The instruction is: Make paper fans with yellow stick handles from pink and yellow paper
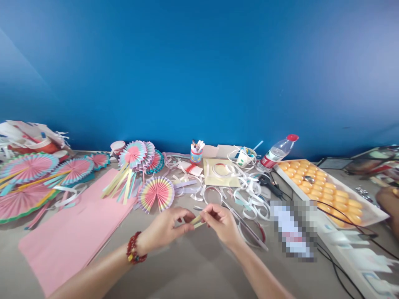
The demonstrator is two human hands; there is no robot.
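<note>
My left hand (174, 224), with a red bead bracelet (136, 248) at the wrist, pinches one end of a pale yellow strip (197, 221). The other end is between the thumb and fingers of my right hand (220, 224). The strip looks doubled; whether it is paper or thin wood I cannot tell. Just beyond my hands lies a folded paper fan (156, 193) in pink, yellow and lilac, with a gap at its lower side. Right of my right hand, a long metallic blade or ruler (246, 230) lies slantwise across the table.
Pink paper sheets (77, 232) and finished fans (73, 169) lie left. Curled white strips (252, 195), a pen cup (196, 154) and a bottle (276, 153) stand toward the blue wall. A tray of orange domes (321, 187) and cables are right, near another person's hand (388, 203).
</note>
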